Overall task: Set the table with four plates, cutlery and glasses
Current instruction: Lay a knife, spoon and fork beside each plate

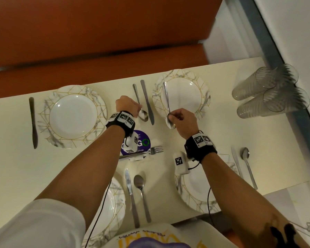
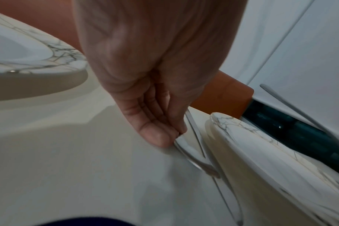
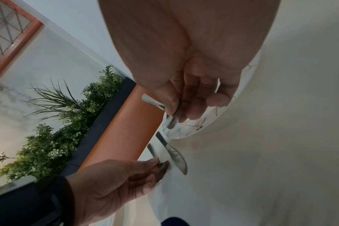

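On the cream table [image 1: 11, 176] against the orange bench [image 1: 97, 33], the left hand [image 1: 127, 105] is pinching a spoon [image 1: 140, 108] beside the far plate [image 1: 200, 81] while the right hand [image 1: 183, 120] is pinching another spoon [image 1: 166, 97] over it.

From my head view the light is warm, even and fairly dim, coming from above; small glints sit on the far right plate [image 1: 182, 94] and the far left plate [image 1: 72, 116]. The glasses [image 1: 270, 91] look smeared and soft. Straight edges bow toward the frame borders. My left wrist view is dull and bluish, the table [image 2: 77, 175] blurred, the near plate rim streaked. My right wrist view is dim too, with soft shadows under the left hand [image 3: 114, 183].
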`<state>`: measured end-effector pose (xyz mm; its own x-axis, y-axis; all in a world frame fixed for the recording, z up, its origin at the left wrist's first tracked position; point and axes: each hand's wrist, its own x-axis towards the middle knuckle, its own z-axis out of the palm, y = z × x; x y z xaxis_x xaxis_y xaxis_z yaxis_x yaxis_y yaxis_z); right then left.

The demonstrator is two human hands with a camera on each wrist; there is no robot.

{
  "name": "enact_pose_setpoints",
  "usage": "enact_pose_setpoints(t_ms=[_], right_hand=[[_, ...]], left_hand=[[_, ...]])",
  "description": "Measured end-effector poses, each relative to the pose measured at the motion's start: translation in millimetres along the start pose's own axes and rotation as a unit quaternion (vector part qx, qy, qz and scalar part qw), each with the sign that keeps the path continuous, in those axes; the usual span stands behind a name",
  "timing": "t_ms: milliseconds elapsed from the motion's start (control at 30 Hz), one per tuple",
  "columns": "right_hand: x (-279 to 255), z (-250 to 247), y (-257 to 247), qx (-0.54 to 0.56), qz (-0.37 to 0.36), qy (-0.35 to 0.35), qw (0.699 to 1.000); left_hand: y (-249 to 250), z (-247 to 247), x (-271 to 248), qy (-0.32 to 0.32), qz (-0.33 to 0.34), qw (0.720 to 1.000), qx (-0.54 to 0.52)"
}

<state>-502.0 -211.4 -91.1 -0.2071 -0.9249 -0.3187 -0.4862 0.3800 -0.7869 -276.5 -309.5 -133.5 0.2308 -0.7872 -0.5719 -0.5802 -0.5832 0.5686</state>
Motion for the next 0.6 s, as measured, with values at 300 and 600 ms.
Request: enact_pose_setpoints(t_ms=[300, 600], right_hand=[[0.5, -0.6, 4.3, 0.008, 0.011, -0.002, 1.0], [-1.0, 0.8, 0.3, 0.004, 0.007, 0.0, 1.0]], left_hand=[[-6.0, 2.9, 2.7, -0.003, 0.005, 1.0, 0.003], [-6.6, -0.5, -3.3, -0.009, 0.023, 1.0, -0.02]])
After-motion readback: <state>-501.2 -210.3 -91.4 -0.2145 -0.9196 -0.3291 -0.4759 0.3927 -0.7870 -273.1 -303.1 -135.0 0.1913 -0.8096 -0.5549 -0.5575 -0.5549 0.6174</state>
